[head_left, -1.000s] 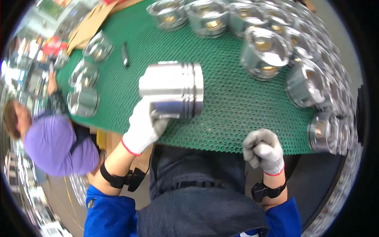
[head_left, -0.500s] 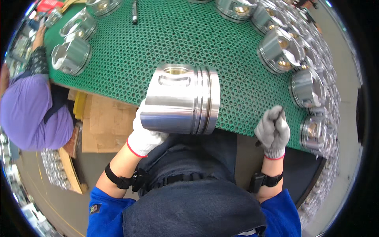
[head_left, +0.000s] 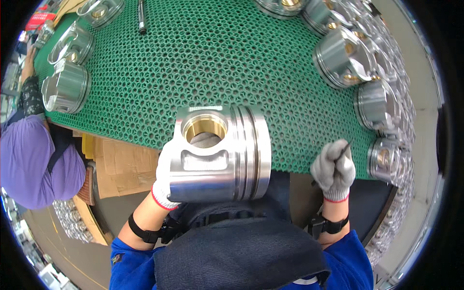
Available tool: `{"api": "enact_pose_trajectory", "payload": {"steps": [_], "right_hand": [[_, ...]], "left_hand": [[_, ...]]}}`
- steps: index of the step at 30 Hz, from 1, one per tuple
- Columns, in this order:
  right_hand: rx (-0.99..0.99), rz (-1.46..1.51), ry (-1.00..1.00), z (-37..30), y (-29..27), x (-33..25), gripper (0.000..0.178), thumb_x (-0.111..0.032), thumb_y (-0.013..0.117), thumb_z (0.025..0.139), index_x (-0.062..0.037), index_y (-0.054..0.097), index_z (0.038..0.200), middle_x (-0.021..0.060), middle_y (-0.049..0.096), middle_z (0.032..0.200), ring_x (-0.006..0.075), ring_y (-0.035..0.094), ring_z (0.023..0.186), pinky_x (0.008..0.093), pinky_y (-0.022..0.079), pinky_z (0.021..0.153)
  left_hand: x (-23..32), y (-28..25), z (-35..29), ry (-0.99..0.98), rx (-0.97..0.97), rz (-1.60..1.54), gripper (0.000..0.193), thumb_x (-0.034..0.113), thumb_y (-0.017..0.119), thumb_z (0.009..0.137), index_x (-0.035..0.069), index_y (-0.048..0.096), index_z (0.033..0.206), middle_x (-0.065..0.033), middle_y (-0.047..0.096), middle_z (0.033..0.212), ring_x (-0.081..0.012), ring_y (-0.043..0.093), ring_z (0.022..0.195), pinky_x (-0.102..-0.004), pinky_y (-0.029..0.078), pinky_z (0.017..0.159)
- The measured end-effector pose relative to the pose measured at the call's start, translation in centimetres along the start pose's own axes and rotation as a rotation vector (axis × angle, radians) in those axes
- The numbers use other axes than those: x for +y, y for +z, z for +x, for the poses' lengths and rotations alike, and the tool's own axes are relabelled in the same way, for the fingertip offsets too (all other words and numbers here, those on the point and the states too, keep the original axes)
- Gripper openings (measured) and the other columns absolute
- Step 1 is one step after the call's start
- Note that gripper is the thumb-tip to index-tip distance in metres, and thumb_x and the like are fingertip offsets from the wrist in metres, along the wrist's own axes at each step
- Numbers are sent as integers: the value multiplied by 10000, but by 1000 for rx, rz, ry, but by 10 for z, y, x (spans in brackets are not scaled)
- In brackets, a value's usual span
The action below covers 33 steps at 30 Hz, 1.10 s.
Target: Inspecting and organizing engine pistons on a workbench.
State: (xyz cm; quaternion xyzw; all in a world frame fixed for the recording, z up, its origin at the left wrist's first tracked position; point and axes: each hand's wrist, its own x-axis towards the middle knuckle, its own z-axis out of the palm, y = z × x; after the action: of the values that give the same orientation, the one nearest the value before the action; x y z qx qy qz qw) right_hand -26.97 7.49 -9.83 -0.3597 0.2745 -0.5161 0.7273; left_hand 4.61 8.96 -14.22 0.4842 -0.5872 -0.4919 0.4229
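A shiny metal piston (head_left: 205,181) lies on its side in the air, over the near edge of the green mat. My left hand (head_left: 163,181), in a white glove, holds it by the skirt end, with most fingers hidden behind or inside it. Its brass-lined pin hole faces up, and the ring grooves are on the right. Grey glove fabric shows through the hole. At the mat's right front edge, my right hand (head_left: 333,165), in a greyish glove, is closed around a thin dark pen-like tool (head_left: 346,147). That hand is apart from the piston.
Several pistons (head_left: 343,58) crowd the right side, and others (head_left: 66,87) stand at the left on the green honeycomb mat (head_left: 193,63). A dark marker (head_left: 141,19) lies at the far edge. Cardboard (head_left: 123,166) shows below the mat; a person in purple (head_left: 41,159) is at the left.
The piston has come nearer to me and rolled, so its pin hole now faces up more openly. My right hand keeps its grip on the thin tool. The whole view has shifted slightly.
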Motion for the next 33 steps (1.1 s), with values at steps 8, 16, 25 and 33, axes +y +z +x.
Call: {"api": "enact_pose_trajectory", "payload": {"steps": [8, 16, 25, 33], "right_hand": [[-50, 46, 95, 12, 6, -2, 263, -237, 575, 894, -8, 545, 1020, 57, 469, 512, 125, 389, 357, 266, 302, 372], [86, -52, 19, 4, 7, 0, 298, -275, 555, 909, -9, 545, 1042, 58, 497, 609, 104, 362, 380, 241, 297, 374], [289, -185, 31, 1, 17, 3, 322, -236, 539, 891, 16, 542, 1090, 83, 558, 662, 115, 420, 405, 222, 328, 364], [308, -182, 12, 7, 20, 5, 483, -214, 521, 898, 25, 417, 1304, 113, 574, 663, 134, 445, 369, 232, 330, 309]], "left_hand": [[30, -22, -15, 470, 164, 636, 377, 129, 772, 693, 39, 670, 1044, -110, 706, 896, -265, 677, 886, -343, 537, 782], [66, -50, 9, -197, 174, -491, 576, 344, 502, 906, -70, 420, 1300, -159, 593, 1149, -183, 598, 994, -275, 488, 838], [37, -27, 27, 190, 87, 139, 401, 228, 780, 775, -12, 618, 1053, -112, 699, 874, -178, 662, 770, -321, 515, 706], [18, -16, 28, -338, 248, -375, 330, 19, 622, 848, 22, 528, 1165, -71, 626, 1080, -123, 601, 903, -257, 508, 801]]}}
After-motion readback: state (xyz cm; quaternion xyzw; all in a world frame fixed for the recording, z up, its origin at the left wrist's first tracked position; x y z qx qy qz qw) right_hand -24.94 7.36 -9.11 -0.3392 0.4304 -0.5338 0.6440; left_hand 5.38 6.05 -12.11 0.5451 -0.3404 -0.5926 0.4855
